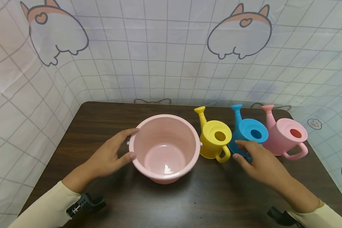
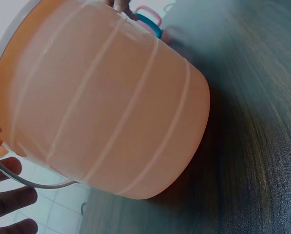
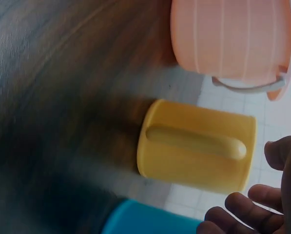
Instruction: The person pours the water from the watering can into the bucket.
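A pink bucket (image 1: 164, 179) stands upright on the table, its glossy inside showing from above; whether it holds any liquid I cannot tell. At its left rim is my left hand (image 1: 109, 155), index fingertip and thumb against or very near the edge. The left wrist view shows those fingers (image 2: 11, 202) spread beside the bucket's thin handle (image 2: 35, 185). My right hand (image 1: 262, 163), fingers loosely bent and apart from the thumb, is over the near side of a blue watering can (image 1: 246, 126), partly hiding its handle. Left of that can stands a yellow watering can (image 1: 212, 139).
A pink watering can (image 1: 283, 139) stands at the right end of the row, close to the blue one. The dark wooden table (image 1: 159, 209) reaches back to a white gridded cloth (image 1: 159, 63) with cartoon animals, which also hangs at both sides.
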Demonstrator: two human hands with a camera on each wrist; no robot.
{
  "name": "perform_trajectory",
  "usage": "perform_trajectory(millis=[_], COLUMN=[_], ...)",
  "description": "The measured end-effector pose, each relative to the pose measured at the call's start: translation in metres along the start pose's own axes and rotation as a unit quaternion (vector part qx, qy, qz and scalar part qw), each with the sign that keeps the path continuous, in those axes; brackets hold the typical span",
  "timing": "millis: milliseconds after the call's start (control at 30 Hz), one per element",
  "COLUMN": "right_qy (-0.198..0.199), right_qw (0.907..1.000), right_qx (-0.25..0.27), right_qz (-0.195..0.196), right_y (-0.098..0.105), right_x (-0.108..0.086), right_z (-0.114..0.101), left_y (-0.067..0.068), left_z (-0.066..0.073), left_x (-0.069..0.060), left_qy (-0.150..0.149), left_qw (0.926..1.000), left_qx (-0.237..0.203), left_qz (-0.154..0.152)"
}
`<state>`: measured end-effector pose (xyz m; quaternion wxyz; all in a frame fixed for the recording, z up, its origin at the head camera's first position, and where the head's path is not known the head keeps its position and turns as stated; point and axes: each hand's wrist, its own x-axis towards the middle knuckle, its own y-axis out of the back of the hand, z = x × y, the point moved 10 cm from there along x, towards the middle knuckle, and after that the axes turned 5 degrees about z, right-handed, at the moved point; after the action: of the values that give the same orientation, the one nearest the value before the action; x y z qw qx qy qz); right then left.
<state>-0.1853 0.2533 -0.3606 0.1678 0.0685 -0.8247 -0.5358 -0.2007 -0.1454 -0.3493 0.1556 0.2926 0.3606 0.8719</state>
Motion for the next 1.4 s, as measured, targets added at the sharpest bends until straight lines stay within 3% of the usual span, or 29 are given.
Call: perform_trajectory(millis=[333, 700, 1400], right_qy=[-0.069, -0.096, -0.140], right_qw=[0.9935, 0.9852, 0.9814], right_qx=[0.090, 0.141, 0.131], right_qz=[-0.009, -0.014, 0.012], right_y=[-0.033, -0.050, -0.056], right_x=[0.001, -0.001, -0.002], right_z=[0.010, 0.014, 0.016], left_y=[-0.002, -0.003, -0.003], left_z=[-0.001, 0.000, 0.000], left_x=[0.000, 0.000, 0.000], left_qy=[-0.007, -0.012, -0.014], left_qw=[0.9996, 0.9994, 0.9995], left_qx=[-0.026, -0.031, -0.027], left_qz=[0.002, 0.002, 0.001])
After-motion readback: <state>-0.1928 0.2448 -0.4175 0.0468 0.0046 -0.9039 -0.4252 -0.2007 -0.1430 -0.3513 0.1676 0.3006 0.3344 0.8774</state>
